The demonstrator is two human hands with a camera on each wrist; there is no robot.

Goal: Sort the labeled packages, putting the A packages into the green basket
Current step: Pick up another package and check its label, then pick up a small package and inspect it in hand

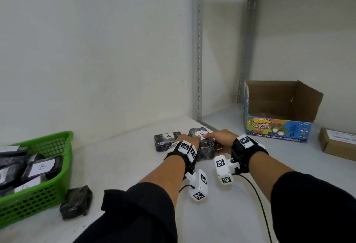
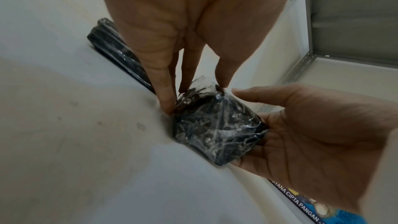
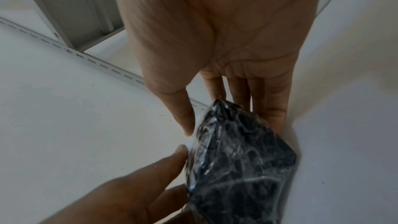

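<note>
A black plastic-wrapped package (image 1: 204,146) with a white label lies at the back of the white shelf (image 1: 125,165); fingers partly cover its letter. My left hand (image 1: 189,139) pinches its left side (image 2: 217,125). My right hand (image 1: 219,138) cups its right side, thumb on top (image 3: 241,168). Just left of it lies a package labelled A (image 1: 167,140). The green basket (image 1: 63,146) stands at the far left and holds several black packages, one labelled B (image 1: 41,166). Another black package (image 1: 76,202), no label showing, lies beside the basket.
An open printed cardboard box (image 1: 277,111) stands on the right shelf bay, with a brown carton (image 1: 337,142) at the right edge. A slotted metal upright (image 1: 199,49) rises just behind the held package. The wall closes off the back.
</note>
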